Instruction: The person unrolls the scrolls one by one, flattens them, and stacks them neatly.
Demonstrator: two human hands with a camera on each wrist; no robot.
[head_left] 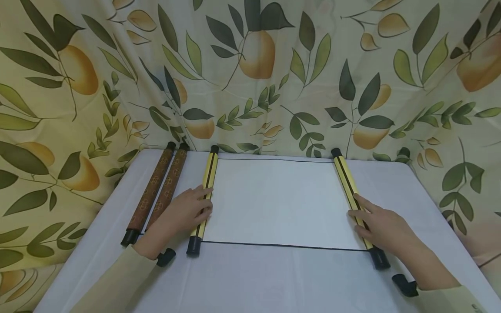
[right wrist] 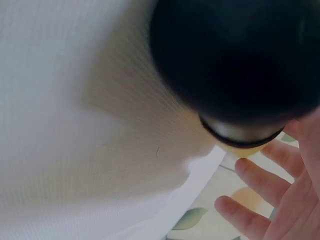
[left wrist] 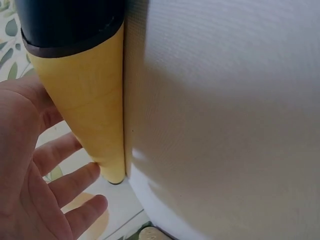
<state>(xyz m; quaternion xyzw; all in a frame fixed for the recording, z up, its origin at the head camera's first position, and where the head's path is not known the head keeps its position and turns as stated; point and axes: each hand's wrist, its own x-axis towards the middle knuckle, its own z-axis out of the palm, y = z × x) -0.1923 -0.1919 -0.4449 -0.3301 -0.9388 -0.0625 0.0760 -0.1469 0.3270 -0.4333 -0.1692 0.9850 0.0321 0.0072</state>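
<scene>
A blank white scroll point(head_left: 274, 200) lies partly unrolled, with a yellow, black-ended roll at either side. My left hand point(head_left: 189, 211) rests on the left roll point(head_left: 210, 171), fingers nearly straight and tips touching it. In the left wrist view, that yellow roll point(left wrist: 95, 100) stands beside the spread fingers point(left wrist: 75, 185). Across the right roll point(head_left: 346, 180) lie the extended fingers of my right hand point(head_left: 385, 226). A black end knob point(right wrist: 235, 55) hides most of this roll in the right wrist view, where loosely spread fingers point(right wrist: 262, 182) show beneath it.
Two brown patterned scrolls point(head_left: 150, 195) with black ends lie rolled up side by side at the left, one partly behind my left forearm. A white cloth point(head_left: 274, 282) covers the table. Behind it hangs a curtain point(head_left: 258, 100) printed with fruit and leaves.
</scene>
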